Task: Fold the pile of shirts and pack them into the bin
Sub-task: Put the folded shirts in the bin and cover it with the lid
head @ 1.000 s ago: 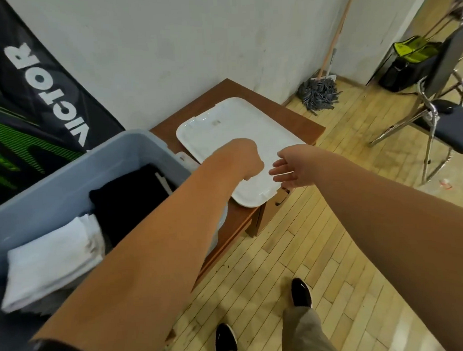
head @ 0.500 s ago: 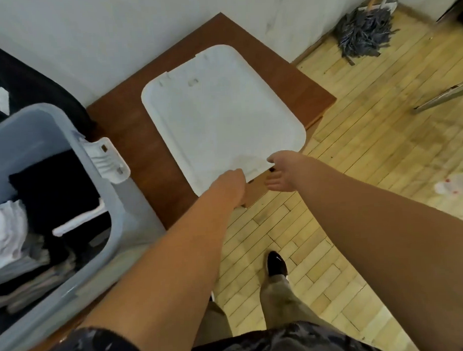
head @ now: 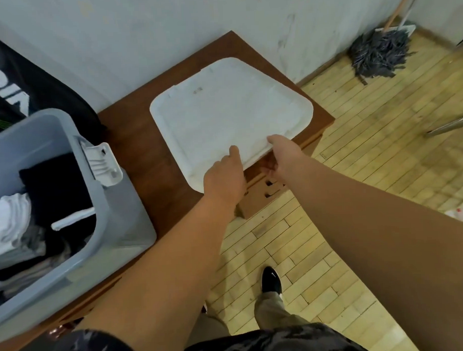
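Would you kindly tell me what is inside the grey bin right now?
The grey bin holds folded white shirts, black clothing, greyish garments lower down and a white bar. Anything beneath these layers is covered, so the count stays unknown.

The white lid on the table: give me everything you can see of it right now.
The white lid is a flat rounded rectangle, seemingly plastic, with a raised rim and slight scuffs. It lies on the brown table, off the grey bin to its left, its near corner overhanging the table edge. The left hand rests on the near edge; the right hand grips that edge, thumb on top, fingers beneath.
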Available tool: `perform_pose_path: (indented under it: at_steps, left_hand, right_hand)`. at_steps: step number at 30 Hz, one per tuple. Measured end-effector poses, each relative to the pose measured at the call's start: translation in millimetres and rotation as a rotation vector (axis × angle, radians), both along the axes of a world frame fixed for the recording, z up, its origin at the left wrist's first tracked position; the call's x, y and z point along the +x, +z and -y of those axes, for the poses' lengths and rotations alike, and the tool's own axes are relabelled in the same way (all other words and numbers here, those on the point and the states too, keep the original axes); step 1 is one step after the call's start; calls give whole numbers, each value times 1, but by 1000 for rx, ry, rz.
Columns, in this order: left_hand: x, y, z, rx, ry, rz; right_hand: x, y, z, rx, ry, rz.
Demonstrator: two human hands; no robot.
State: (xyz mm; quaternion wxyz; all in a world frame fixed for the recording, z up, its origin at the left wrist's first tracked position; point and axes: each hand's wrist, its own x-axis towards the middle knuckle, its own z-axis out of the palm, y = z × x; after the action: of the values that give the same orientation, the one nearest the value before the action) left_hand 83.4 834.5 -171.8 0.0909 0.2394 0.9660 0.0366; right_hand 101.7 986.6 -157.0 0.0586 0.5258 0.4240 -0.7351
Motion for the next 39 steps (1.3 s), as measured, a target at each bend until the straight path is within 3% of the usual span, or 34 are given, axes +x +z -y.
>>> perform_pose_path:
  at_steps: [6, 14, 21, 26, 39]
  left_hand:
    - [-28, 89, -19, 144, -42, -300]
    - [-67, 216, 1, 400, 66, -343]
    - [-92, 285, 78, 696, 289, -343]
    - [-88, 306, 174, 1005, 524, -232]
    - [-3, 271, 435, 1433, 843, 207]
  right_hand:
    - [-29, 95, -16, 149, 83, -217]
    - [-77, 211, 1, 363, 319, -526]
    - [-110, 270, 67, 442, 638, -775]
    - [-129, 289, 130, 552, 832, -890]
    - [-126, 254, 355, 818, 1394, -1071]
